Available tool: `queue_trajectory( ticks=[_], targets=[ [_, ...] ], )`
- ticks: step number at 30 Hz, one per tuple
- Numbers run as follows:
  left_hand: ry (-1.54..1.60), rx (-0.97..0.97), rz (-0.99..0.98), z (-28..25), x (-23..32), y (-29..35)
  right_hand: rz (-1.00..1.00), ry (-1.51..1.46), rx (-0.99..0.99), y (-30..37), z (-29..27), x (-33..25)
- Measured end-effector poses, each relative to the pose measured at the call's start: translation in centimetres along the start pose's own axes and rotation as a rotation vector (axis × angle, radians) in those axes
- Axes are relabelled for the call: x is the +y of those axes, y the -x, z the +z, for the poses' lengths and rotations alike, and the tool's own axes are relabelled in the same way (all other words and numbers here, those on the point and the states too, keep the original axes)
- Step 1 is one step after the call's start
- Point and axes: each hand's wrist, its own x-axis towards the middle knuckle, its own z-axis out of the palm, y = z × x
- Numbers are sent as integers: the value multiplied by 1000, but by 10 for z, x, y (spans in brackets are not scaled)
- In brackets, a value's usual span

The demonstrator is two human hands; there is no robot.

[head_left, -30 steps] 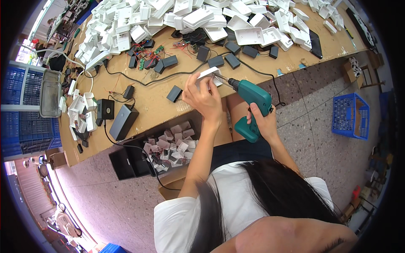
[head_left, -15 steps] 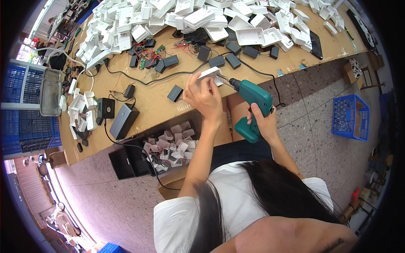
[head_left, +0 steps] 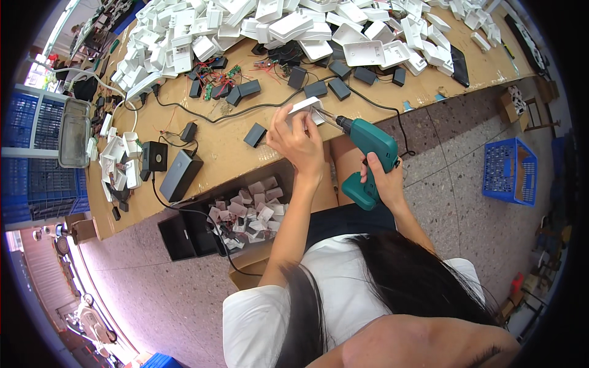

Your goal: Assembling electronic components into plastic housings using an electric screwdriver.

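We pinch white case (head_left: 315,104) in left hand (head_left: 296,142), over table (head_left: 224,150)'s near edge | right hand (head_left: 385,176) wraps green power driver (head_left: 374,140)'s grip, bit at case | black box (head_left: 254,135) left of left hand

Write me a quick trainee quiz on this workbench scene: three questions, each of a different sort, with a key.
1. Which hand holds the green power tool?
2. True or false: the left hand is empty.
3. Fill the gap: the blue basket stands on the ____.

Key:
1. The right hand.
2. False; it holds a white casing.
3. Floor.
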Motion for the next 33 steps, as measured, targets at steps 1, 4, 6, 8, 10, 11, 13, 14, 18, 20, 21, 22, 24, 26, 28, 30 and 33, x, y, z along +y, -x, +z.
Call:
queue_trajectory(
  ticks=[1, 4, 6, 8, 10, 11, 13, 14, 18, 20, 21, 22, 24, 26, 28, 30, 33],
  targets=[
    [-1, 0, 1, 0, 0, 0, 0, -6, 4, 0, 0, 0],
    [-3, 3, 2, 0, 1, 1, -11, 1, -1, 2, -1, -2],
    [-3, 2, 2, -1, 2, 1, -11, 0, -3, 3, -3, -5],
    [-3, 1, 3, -3, 3, 2, -10, -2, -6, 6, -6, -7],
    [-7, -5, 5, -4, 4, 3, 28, -58, 41, 11, -10, -9],
    [-8, -4, 6, -5, 5, 2, 28, -58, 41, 12, -13, -10],
    [20, -6, -7, -7, 7, 1, 21, -87, 50, 15, -20, -12],
    [20, -5, -6, -7, 8, 1, 20, -88, 50, 16, -23, -13],
    [0, -7, -6, -7, 13, 2, -8, -40, 42, 21, -36, -18],
    [0, -7, -6, -8, 16, 2, -14, -58, 39, 23, -39, -22],
    [2, -9, -8, -9, 17, 3, -24, -98, 67, 24, -39, -26],
    [3, -11, -9, -9, 19, 3, -33, -138, 94, 25, -39, -28],
    [-2, -14, -7, -12, 23, 4, -40, -117, 83, 28, -45, -29],
    [-8, -17, -2, -15, 28, 4, -48, -98, 72, 32, -51, -31],
    [9, -21, -10, -18, 31, 5, -45, -113, 78, 36, -56, -36],
    [30, -23, -2, -26, 37, 4, -51, -126, 78, 40, -63, -39],
    [44, -40, 9, -50, 48, 1, -51, -172, 101, 46, -61, -49]
  ],
)
